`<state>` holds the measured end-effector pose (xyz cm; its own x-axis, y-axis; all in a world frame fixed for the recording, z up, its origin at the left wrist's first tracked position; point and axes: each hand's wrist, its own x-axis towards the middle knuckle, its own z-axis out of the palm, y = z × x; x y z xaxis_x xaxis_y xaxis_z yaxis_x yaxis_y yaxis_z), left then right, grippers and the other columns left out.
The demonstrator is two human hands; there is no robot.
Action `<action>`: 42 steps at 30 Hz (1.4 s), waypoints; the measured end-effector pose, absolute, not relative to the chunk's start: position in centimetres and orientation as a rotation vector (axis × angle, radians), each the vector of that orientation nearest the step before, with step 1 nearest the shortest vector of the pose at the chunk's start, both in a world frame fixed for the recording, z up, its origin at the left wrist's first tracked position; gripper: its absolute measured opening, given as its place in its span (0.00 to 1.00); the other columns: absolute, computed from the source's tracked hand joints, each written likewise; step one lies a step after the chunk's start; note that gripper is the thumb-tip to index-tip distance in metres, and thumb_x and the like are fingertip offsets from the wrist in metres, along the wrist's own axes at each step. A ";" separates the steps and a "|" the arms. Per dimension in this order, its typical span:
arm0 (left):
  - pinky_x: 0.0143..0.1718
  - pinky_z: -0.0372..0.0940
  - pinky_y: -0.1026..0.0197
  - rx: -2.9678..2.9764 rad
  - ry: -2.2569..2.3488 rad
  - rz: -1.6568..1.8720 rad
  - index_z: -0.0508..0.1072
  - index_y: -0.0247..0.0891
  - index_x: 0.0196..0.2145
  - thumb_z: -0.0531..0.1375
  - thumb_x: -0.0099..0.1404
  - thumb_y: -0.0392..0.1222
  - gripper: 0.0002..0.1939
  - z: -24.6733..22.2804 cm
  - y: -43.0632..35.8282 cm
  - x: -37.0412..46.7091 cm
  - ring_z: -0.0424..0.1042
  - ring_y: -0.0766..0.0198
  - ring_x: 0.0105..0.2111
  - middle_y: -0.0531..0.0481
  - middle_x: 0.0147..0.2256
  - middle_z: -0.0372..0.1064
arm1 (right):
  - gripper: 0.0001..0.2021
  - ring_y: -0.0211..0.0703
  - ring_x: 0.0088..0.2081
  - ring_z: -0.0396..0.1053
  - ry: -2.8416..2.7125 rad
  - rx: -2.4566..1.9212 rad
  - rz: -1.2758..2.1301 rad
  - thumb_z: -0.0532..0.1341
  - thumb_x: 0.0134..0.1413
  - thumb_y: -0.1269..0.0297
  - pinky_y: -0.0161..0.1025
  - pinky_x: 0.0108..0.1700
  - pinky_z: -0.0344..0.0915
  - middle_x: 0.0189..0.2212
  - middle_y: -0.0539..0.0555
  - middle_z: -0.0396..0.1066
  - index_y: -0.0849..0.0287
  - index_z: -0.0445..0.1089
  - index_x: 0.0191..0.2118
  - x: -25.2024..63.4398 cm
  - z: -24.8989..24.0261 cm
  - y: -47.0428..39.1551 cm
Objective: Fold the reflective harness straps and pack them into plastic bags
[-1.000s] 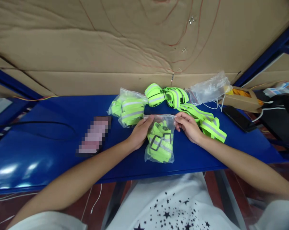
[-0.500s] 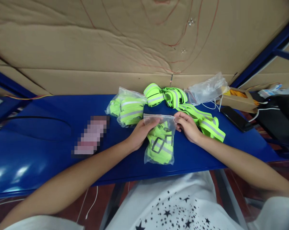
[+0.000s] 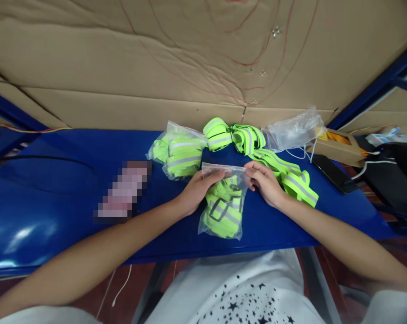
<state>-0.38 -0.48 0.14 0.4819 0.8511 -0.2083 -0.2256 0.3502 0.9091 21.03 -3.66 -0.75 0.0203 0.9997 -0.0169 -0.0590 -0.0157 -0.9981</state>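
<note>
A clear zip bag (image 3: 203, 227) holds a folded neon-yellow reflective strap (image 3: 228, 220) with black buckles. My left hand (image 3: 198, 191) is closed on the bag's upper left side, its thumb lying across the front. At the top right corner, my right hand (image 3: 264, 180) pinches the bag's zip edge between thumb and fingers. Just behind my left hand lies another filled zip bag (image 3: 183, 155) of the same straps. Loose reflective straps (image 3: 301, 189) trail beside my right hand, and rolled ones (image 3: 217, 135) sit farther back.
Crumpled clear plastic bags (image 3: 292, 128) lie at the back right, by an open cardboard box (image 3: 338, 150). A black phone (image 3: 334, 174) with a white cable rests in front of the box. A blurred-out pinkish item (image 3: 124, 189) is on the blue table (image 3: 64, 166); a cardboard panel (image 3: 122, 108) stands behind.
The bag's lower end has swung slightly left and toward me, while both hands keep their hold at its top. The camera view has shifted a little.
</note>
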 end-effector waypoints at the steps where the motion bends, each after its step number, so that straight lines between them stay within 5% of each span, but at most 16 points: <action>1: 0.45 0.70 0.60 0.968 0.779 0.791 0.84 0.37 0.41 0.73 0.57 0.53 0.19 0.1 -0.5 -0.4 0.80 0.56 0.41 0.45 0.41 0.83 | 0.08 0.33 0.21 0.59 -1.156 -1.196 1.239 0.65 0.56 0.58 0.33 0.22 0.54 0.22 0.44 0.64 0.56 0.70 0.35 21.1 -0.7 -3.7; 7: 0.41 0.69 0.61 0.975 0.819 0.802 0.84 0.38 0.38 0.72 0.57 0.50 0.15 0.3 -0.8 -0.2 0.79 0.58 0.36 0.49 0.36 0.82 | 0.10 0.33 0.21 0.57 -1.337 -1.200 1.151 0.64 0.62 0.56 0.34 0.24 0.54 0.21 0.43 0.60 0.56 0.68 0.34 21.7 -0.5 -4.4; 18: 0.50 0.67 0.60 1.189 0.800 0.812 0.83 0.40 0.41 0.69 0.61 0.50 0.14 0.1 -0.8 -0.4 0.77 0.58 0.43 0.50 0.40 0.81 | 0.14 0.35 0.24 0.56 -1.551 -1.229 0.970 0.63 0.63 0.53 0.35 0.27 0.52 0.23 0.46 0.60 0.56 0.67 0.31 21.9 0.0 -4.8; 42: 0.41 0.64 0.64 1.371 0.839 0.919 0.78 0.40 0.41 0.63 0.67 0.58 0.18 0.1 -2.0 -0.6 0.70 0.62 0.38 0.51 0.37 0.73 | 0.04 0.37 0.28 0.59 -1.794 -1.166 0.907 0.60 0.58 0.67 0.36 0.31 0.55 0.26 0.47 0.63 0.56 0.66 0.32 20.0 0.4 -3.7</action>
<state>-0.63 -1.97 0.10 0.4231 0.9055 0.0338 -0.0483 -0.0147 0.9987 19.96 -3.73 0.42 -0.2601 0.9370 0.2333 0.3676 0.3195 -0.8734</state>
